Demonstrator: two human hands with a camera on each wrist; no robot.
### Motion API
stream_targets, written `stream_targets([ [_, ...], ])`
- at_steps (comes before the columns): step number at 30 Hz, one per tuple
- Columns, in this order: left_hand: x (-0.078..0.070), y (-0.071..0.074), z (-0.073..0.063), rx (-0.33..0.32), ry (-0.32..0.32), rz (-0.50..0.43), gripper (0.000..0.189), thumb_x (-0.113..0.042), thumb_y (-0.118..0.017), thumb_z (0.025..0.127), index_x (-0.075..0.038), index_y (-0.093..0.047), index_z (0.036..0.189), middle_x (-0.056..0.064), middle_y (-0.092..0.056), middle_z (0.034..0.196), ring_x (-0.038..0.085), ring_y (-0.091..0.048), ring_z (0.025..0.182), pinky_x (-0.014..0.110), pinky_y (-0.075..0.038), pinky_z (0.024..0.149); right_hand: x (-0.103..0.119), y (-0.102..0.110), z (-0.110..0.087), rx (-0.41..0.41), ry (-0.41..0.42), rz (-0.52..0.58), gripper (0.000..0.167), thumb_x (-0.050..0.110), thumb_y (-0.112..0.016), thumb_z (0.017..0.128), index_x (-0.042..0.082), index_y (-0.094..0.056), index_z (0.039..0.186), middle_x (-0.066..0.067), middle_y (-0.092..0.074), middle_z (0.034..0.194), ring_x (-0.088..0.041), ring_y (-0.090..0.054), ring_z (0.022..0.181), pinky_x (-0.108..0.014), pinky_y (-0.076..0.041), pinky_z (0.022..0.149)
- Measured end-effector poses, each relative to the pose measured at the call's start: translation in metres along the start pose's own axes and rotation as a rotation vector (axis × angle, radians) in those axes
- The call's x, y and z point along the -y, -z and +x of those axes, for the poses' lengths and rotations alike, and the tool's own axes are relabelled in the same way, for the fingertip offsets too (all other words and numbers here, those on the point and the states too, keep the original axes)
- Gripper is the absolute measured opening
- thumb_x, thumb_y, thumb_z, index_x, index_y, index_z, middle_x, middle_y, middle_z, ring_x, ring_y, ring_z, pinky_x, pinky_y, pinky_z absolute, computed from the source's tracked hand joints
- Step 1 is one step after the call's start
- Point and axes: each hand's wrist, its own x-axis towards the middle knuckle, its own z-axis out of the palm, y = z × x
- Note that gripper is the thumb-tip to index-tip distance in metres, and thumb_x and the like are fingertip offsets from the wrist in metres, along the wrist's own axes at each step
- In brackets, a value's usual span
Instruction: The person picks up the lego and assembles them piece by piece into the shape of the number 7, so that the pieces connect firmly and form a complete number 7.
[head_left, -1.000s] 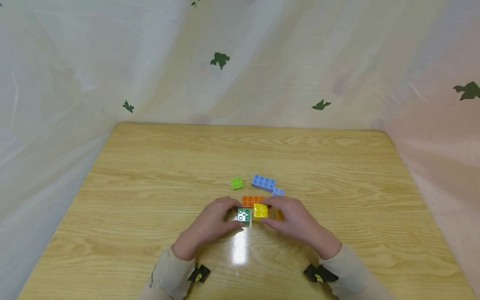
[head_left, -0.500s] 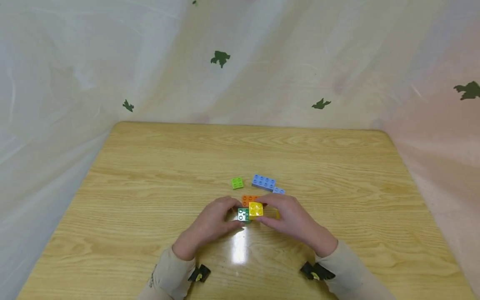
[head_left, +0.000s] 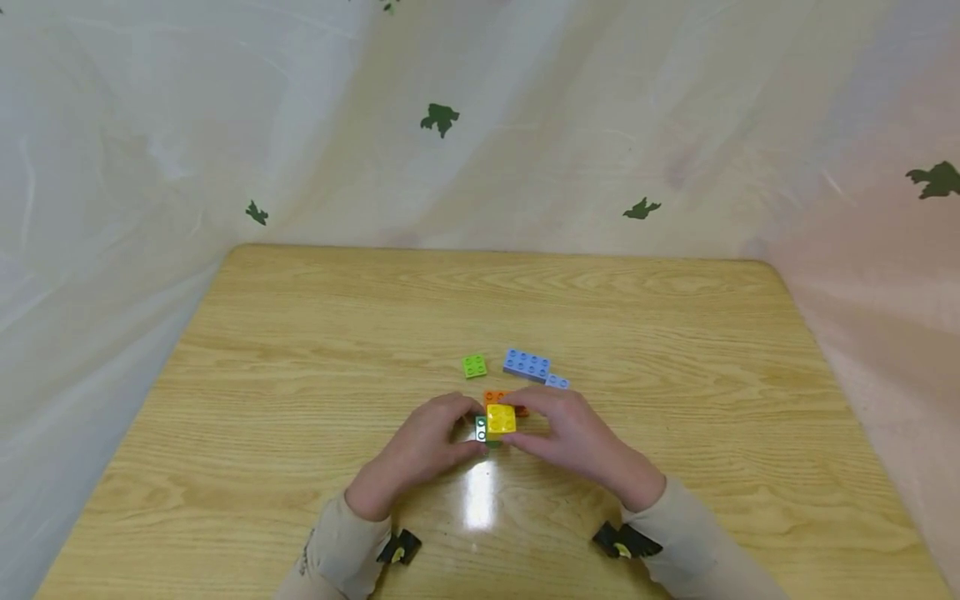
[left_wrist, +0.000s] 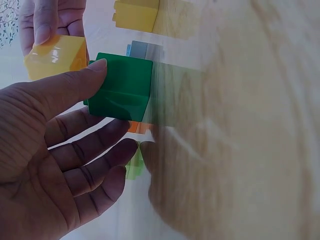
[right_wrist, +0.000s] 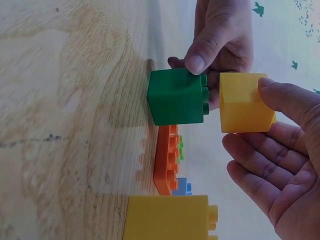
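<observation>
My left hand [head_left: 429, 437] pinches a dark green building block [left_wrist: 122, 85] between thumb and fingers, and the block stands on the table with its studs up. Above it my right hand [head_left: 581, 429] holds a yellow building block [right_wrist: 245, 102] by its sides. A narrow gap separates the yellow block's underside from the green studs in the right wrist view. From the head view the yellow block covers most of the green one. Just behind both lies an orange block [head_left: 495, 397], partly hidden by the right hand.
Farther back on the wooden table [head_left: 300, 333] lie a lime green block [head_left: 474, 366], a blue block [head_left: 527, 364] and a smaller light blue block [head_left: 557, 382]. A second yellow block [right_wrist: 167, 217] stands beside the right hand, nearest the right wrist camera.
My right hand has carried the yellow block leftward, from beside the green block to over it. The left hand and the green block have stayed in place.
</observation>
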Motion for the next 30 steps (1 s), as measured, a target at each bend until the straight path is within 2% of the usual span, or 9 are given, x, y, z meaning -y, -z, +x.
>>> stream_targets([
  [19,-0.0011,0.0012,0.0,-0.017,-0.021,0.013,0.035,-0.025,-0.081,0.08,-0.011,-0.066,0.108,-0.002,-0.063,0.095,0.014,-0.056,0.086,0.031,-0.05,0.077,0.0006,-0.0041,0.005,0.012,-0.001,0.015,0.036,0.021,-0.079,0.083,0.011,-0.068,0.116,0.001,-0.069,0.114,-0.013,-0.064,0.102,-0.034,-0.054,0.087],
  [30,-0.0013,0.0009,-0.0002,-0.007,-0.006,0.002,0.038,-0.025,-0.08,0.081,-0.011,-0.066,0.113,-0.003,-0.062,0.095,0.015,-0.057,0.086,0.03,-0.049,0.077,-0.001,-0.0057,0.0063,0.016,0.016,0.01,0.037,0.02,-0.08,0.082,0.009,-0.068,0.116,-0.001,-0.069,0.112,-0.012,-0.064,0.099,-0.033,-0.055,0.085],
])
